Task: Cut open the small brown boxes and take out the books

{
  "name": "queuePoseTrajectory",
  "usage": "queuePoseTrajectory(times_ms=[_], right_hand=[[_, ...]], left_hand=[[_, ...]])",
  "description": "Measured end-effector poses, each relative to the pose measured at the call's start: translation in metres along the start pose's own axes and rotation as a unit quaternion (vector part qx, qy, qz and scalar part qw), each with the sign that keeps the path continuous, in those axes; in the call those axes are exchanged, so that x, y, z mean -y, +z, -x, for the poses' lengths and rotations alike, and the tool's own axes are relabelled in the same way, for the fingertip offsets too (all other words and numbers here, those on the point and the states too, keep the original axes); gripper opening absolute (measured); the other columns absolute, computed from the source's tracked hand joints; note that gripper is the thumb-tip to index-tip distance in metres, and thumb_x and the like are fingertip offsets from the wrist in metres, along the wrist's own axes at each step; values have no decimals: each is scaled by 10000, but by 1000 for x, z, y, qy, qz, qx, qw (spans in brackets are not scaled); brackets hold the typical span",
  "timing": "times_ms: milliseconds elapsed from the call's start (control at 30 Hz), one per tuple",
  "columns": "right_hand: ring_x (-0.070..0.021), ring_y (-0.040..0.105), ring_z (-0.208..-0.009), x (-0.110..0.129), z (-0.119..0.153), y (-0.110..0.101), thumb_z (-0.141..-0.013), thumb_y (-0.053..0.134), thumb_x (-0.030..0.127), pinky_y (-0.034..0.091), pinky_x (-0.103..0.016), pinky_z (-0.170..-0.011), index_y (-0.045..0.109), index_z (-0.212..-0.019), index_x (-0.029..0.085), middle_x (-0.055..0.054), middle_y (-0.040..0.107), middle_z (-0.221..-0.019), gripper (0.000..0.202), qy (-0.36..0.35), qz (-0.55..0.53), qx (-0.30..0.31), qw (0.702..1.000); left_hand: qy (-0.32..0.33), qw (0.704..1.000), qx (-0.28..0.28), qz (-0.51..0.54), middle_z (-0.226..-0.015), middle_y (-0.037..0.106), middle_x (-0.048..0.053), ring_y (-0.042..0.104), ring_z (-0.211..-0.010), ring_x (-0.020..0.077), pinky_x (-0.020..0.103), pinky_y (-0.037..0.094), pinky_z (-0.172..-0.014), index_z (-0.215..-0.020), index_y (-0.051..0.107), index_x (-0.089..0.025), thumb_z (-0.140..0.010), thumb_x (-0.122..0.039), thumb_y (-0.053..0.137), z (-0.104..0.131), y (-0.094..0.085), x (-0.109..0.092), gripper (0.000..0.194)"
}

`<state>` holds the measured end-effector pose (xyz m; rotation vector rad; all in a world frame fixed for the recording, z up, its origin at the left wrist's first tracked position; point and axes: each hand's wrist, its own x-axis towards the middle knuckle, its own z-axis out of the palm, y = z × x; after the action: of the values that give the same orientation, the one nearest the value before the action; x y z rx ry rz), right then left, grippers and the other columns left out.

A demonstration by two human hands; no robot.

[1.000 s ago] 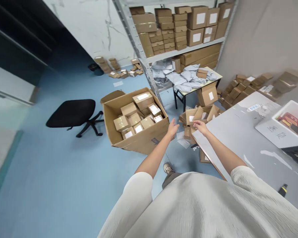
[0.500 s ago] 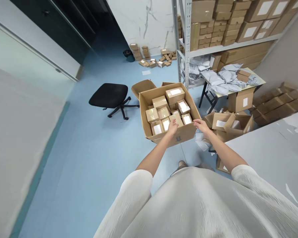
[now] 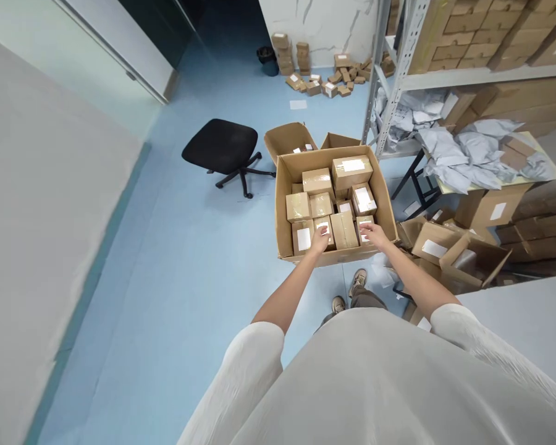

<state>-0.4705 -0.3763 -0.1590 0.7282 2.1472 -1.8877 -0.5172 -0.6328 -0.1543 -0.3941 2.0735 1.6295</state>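
Note:
A large open carton (image 3: 283, 185) stands in front of me, filled with several small cardboard boxes, some with white labels. My left hand (image 3: 320, 240) reaches over its near edge, fingers stretched forward above a labelled box (image 3: 323, 226). My right hand (image 3: 375, 235) is over the near right corner, its fingers apart over another labelled box (image 3: 365, 221). Between the hands sits a taped small box (image 3: 343, 230), with a little room on either side. Neither hand visibly holds anything. Both palms are turned inward and partly hidden.
A black chair (image 3: 220, 147) stands left of the carton. Metal shelving (image 3: 401, 80) with boxes rises at the right, beside a small table (image 3: 544, 148) bearing grey mailing bags. Open cartons (image 3: 475, 262) crowd the floor at right, near a grey tabletop (image 3: 514, 309). Small boxes (image 3: 345, 75) lie by the wall.
My view has tilted down and turned left. My right hand has moved from the carton's right rim to over the boxes inside. The left hand has shifted off the taped box toward its left.

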Motion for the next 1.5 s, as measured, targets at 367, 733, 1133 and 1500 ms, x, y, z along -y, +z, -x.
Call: queuePoseTrajectory(times_ms=[367, 733, 1133, 1500], right_hand=[[-253, 753, -1149, -46, -88, 16, -831, 681, 173, 541, -434, -1130, 822, -1027, 189, -96, 827, -1155, 242, 113, 165, 87, 976], [-339, 630, -1416, -102, -126, 35, -865, 747, 208, 425, -472, -1273, 774, -1286, 167, -163, 682, -1509, 424, 120, 230, 113, 959], [-302, 639, -1357, -116, -128, 43, -784, 813, 318, 452, -491, -1242, 774, -1183, 246, -87, 744, -1384, 407, 138, 166, 73, 974], [-279, 677, -1253, -81, -114, 33, -827, 766, 411, 508, -439, -1172, 768, -1080, 247, -84, 737, -1328, 302, 89, 124, 24, 988]], left_hand=[[-136, 991, -9, -7, -1390, 730, 148, 690, -1254, 283, 394, 541, -1057, -1268, 743, -200, -845, -211, 708, -71, 29, 44, 425], [-172, 985, 24, -6, -1503, 679, 158, 594, -1438, 325, 432, 460, -1188, -1333, 719, -208, -807, -206, 771, -131, 54, 93, 529], [-153, 987, 34, 37, -1473, 697, 136, 599, -1416, 306, 428, 438, -1224, -1192, 760, -198, -808, -167, 769, -140, 69, 98, 385], [-99, 995, 6, 26, -1493, 574, 78, 592, -1337, 272, 406, 444, -1233, -1225, 766, -264, -791, -174, 784, -109, 63, 79, 444]])
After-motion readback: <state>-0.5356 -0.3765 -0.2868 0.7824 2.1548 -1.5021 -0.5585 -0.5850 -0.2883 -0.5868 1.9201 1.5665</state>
